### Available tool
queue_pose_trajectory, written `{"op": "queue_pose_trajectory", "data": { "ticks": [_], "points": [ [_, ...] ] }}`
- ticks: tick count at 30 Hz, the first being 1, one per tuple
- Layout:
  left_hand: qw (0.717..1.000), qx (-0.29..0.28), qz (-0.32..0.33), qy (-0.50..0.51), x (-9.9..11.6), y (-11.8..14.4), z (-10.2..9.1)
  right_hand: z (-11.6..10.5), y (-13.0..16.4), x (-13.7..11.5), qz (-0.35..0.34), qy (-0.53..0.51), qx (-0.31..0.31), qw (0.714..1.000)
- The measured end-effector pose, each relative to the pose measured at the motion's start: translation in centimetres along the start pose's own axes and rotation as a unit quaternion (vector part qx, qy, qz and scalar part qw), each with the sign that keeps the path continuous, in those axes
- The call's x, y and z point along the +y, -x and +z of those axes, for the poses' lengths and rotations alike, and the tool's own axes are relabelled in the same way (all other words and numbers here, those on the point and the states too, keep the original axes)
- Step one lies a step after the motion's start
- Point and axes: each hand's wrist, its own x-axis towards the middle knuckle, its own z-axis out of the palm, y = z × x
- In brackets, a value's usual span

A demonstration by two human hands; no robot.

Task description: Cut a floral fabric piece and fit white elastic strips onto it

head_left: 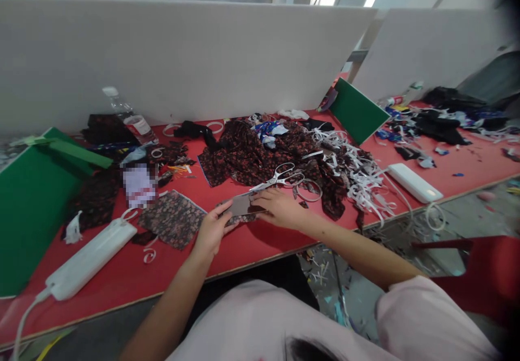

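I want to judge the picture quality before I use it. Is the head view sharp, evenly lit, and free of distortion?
Head view: the middle is fairly sharp, with both hands, left and right, on a small cloth piece; the edges bend, so the red table looks curved; the top right corner is dark; the ceiling lights glare white; one patch at left is pixelated.

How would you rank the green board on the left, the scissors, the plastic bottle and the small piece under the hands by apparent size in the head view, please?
1. green board, though nearest the camera
2. plastic bottle and scissors: alike, unranked
3. small piece, partly covered by left hand and right hand
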Motion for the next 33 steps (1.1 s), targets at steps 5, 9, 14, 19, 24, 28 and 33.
{"op": "queue_pose_trajectory", "data": {
  "ticks": [5,9,14,19,24,28,33],
  "points": [
    [0.993,-0.020,0.049,-0.107,0.2,0.3,-2.0,1.7,-0.3,0.0,-0.019,0.006,-0.040,0.999],
    [0.944,0.044,0.191,-0.265,1.0,-0.1,-3.6,1.9,-0.5,0.7,-0.031,-0.009,-0.043,0.999],
    [0.782,0.049,0.378,-0.493,1.5,-0.2,-3.3,1.7,-0.7,1.1,-0.046,-0.071,-0.041,0.996],
    [0.652,-0.131,0.388,-0.638,-1.1,0.2,-1.9,1.6,-0.9,1.6,-0.035,-0.096,-0.026,0.994],
    [0.619,-0.111,0.390,-0.673,-2.5,0.4,-1.9,1.7,-1.3,2.2,0.036,-0.007,-0.029,0.999],
    [0.625,-0.126,0.390,-0.664,-1.8,0.1,-2.4,1.6,-1.2,1.7,0.077,0.036,-0.047,0.995],
    [0.624,-0.140,0.388,-0.663,-1.3,-0.5,-3.1,1.8,-0.2,0.1,0.121,0.050,0.001,0.991]
  ]
}}
